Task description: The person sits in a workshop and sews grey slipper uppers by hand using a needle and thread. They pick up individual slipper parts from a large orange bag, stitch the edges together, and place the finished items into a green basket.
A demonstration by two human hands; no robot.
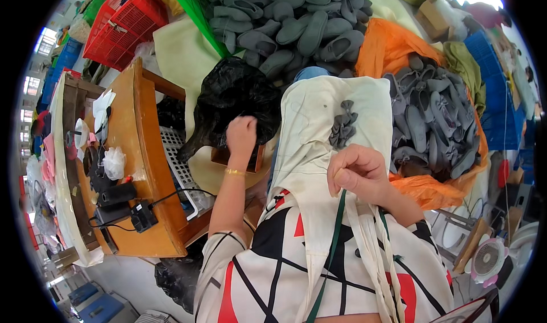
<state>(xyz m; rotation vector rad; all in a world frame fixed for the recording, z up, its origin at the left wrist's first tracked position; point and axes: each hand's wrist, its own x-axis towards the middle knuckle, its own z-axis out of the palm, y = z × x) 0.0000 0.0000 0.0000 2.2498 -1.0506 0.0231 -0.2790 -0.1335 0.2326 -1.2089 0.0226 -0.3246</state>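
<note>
My left hand is at the mouth of a black plastic bag, left of my lap. Its fingers are curled closed, and whatever they hold is hidden. Over the cream apron on my lap, my right hand is closed in a pinch. Anything between its fingertips is too small to make out. Several small grey fabric bows lie bunched on the apron just beyond that hand. A thin thread loops across the cloth to their left.
Grey shoes fill a green-edged crate ahead. More shoes lie in an orange bag at right. A wooden table with a cable and black devices stands at left, beside a white plastic basket.
</note>
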